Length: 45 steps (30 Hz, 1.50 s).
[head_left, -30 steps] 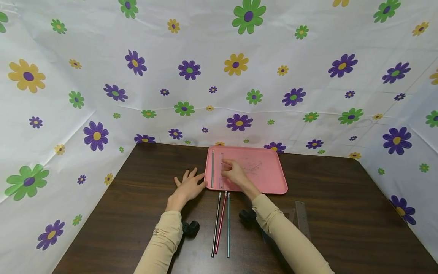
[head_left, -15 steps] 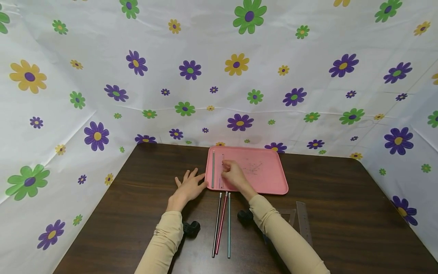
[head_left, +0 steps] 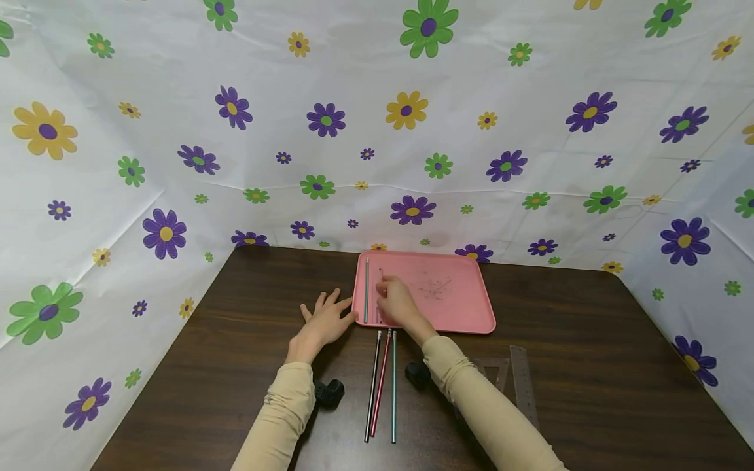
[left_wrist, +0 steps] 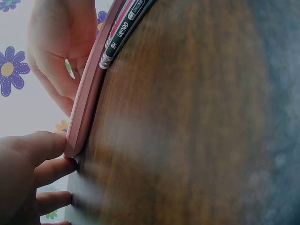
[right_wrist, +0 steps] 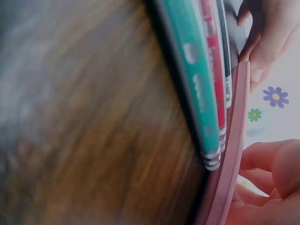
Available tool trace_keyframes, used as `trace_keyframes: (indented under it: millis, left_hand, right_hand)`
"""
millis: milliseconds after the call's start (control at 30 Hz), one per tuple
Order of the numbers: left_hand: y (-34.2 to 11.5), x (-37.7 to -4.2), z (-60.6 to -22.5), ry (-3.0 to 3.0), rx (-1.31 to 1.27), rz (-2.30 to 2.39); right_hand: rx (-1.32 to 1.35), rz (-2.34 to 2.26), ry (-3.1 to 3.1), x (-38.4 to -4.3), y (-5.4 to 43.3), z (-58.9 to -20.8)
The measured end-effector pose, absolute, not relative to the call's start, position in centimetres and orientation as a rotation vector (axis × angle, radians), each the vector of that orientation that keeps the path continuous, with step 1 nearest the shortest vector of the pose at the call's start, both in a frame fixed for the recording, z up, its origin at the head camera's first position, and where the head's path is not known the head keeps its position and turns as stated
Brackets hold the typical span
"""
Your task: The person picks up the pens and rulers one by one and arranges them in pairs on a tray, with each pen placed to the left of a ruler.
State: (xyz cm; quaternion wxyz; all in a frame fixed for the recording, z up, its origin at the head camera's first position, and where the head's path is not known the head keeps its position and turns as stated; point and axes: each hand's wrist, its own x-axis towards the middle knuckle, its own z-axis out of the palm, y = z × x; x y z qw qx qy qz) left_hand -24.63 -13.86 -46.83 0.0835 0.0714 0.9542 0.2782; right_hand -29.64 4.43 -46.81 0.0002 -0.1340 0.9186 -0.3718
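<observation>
A pink tray lies at the back middle of the table. In its left part is a teal pencil, and beside that a narrow clear ruler. My right hand is over the tray, fingers curled, pinching the ruler, whose middle the fingers hide. My left hand rests at the tray's front left corner with its fingers spread; in the left wrist view its fingertips touch the tray's rim. Black, red and teal pencils lie in front of the tray, erasers towards it.
Right of the pencils lie a metal ruler and a clear set square, both partly covered by the right sleeve. Black wrist cameras sit under both forearms. A flowered cloth stands behind the table.
My right hand has shifted slightly left over the tray. The clear ruler has moved a little left with it and shows narrower. My left hand and the pencils stay put.
</observation>
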Motion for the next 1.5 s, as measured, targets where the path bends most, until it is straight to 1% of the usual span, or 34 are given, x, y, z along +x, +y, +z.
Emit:
trace_keyframes:
  millis: [133,267,533,900,1500]
  left_hand:
    - [-13.8,-24.6,-46.7,2.845,0.206,0.838]
    - [-13.8,-24.7,-46.7,2.845,0.205,0.841]
    - [-13.9,-24.6,-46.7,2.841,0.203,0.832]
    - [-13.7,-24.5,-46.4,2.839,0.210,0.833]
    - [-13.8,-24.7,-46.4,2.845,0.203,0.817]
  right_hand:
    - [-0.499,-1.005,2.990,-29.7,4.0,-46.7]
    - [-0.537,-0.938,3.037,-29.6,3.9,-46.6]
    - [-0.468,-1.048,2.945,-28.9,4.0,-46.6]
    - [-0.559,-1.071,2.974,-28.0,4.0,-45.8]
    - [-0.597,-1.040,2.938,-25.6,4.8,-44.7]
